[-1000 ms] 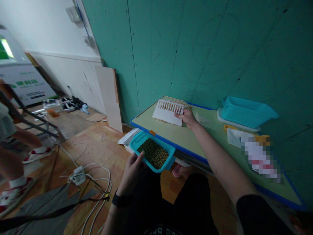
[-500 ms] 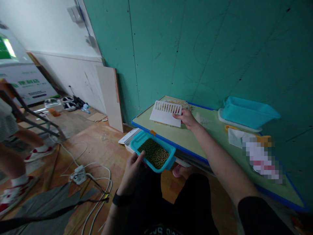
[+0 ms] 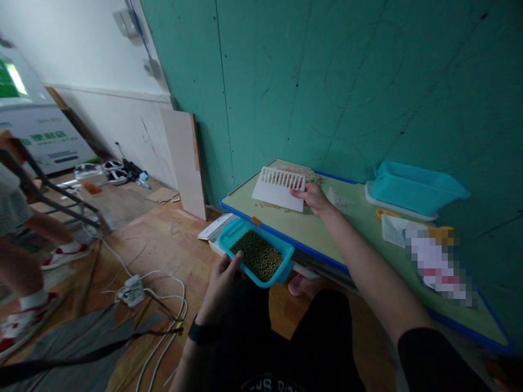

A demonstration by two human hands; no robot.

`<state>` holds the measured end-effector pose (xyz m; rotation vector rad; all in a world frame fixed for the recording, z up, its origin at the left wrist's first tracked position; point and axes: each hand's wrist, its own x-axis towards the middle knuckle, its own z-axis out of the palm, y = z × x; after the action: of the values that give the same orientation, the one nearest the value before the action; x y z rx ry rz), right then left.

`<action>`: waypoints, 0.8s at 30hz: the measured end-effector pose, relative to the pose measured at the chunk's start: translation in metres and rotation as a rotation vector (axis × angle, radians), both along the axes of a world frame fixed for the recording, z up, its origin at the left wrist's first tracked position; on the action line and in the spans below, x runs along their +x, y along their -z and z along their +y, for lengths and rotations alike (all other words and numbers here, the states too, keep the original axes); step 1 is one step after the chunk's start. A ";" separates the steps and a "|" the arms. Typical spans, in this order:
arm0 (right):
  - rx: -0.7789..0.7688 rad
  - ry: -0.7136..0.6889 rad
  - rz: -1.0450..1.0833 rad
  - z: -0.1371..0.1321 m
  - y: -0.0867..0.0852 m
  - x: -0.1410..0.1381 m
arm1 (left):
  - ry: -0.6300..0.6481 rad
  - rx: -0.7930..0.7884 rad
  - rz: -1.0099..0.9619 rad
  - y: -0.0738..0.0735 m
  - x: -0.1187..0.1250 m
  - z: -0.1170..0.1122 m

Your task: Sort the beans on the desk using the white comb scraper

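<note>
My left hand [image 3: 223, 286] grips the near edge of a teal tray [image 3: 281, 253] full of green beans [image 3: 257, 256], held just below the table's blue front edge. My right hand [image 3: 314, 197] reaches across the pale green table [image 3: 318, 228] and pinches the right side of a white slotted board [image 3: 278, 189], tilted up off the tabletop. A row of small tan grains [image 3: 267, 205] lies on the table just under the board's near edge. More grains [image 3: 304, 174] are piled behind it.
A teal tub [image 3: 412, 185] on a white lid, a white cloth [image 3: 394, 228] and a blurred packet [image 3: 439, 261] sit on the table's right. White cables and a power strip [image 3: 133, 291] cross the wooden floor. Another person's legs [image 3: 24, 261] stand at far left. A board [image 3: 183, 163] leans on the wall.
My right hand has lifted the white slotted board slightly away, uncovering a row of tan grains on the table. My left hand and the bean tray have stayed still.
</note>
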<state>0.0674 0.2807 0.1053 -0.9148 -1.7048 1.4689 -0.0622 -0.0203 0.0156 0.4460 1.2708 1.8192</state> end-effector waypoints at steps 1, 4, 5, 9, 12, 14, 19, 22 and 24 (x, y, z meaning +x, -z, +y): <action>0.000 0.004 0.003 0.000 0.000 0.000 | 0.004 0.001 0.000 0.000 0.000 0.000; -0.005 -0.011 0.007 0.000 0.001 -0.001 | 0.011 0.006 0.003 0.000 0.000 0.000; -0.005 -0.022 0.009 -0.001 0.001 -0.002 | 0.011 0.005 0.007 0.000 0.000 0.000; 0.001 -0.061 0.009 -0.005 0.000 -0.002 | 0.009 -0.014 0.021 0.002 -0.002 0.000; -0.004 -0.080 -0.008 -0.007 -0.001 -0.002 | 0.016 -0.009 0.022 0.003 -0.002 0.000; -0.007 -0.086 -0.018 -0.009 -0.003 -0.002 | 0.018 -0.009 0.015 0.002 -0.002 0.000; -0.023 -0.082 -0.015 -0.012 -0.005 -0.002 | 0.009 -0.018 -0.006 -0.002 0.000 0.000; -0.046 -0.090 0.006 -0.013 -0.006 -0.002 | 0.008 -0.017 -0.001 -0.003 0.000 0.000; -0.052 -0.083 0.019 -0.013 -0.005 -0.003 | 0.004 -0.018 0.003 -0.003 0.000 0.001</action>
<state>0.0647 0.2675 0.1105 -0.8639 -1.7158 1.5782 -0.0620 -0.0197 0.0188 0.4413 1.2870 1.8028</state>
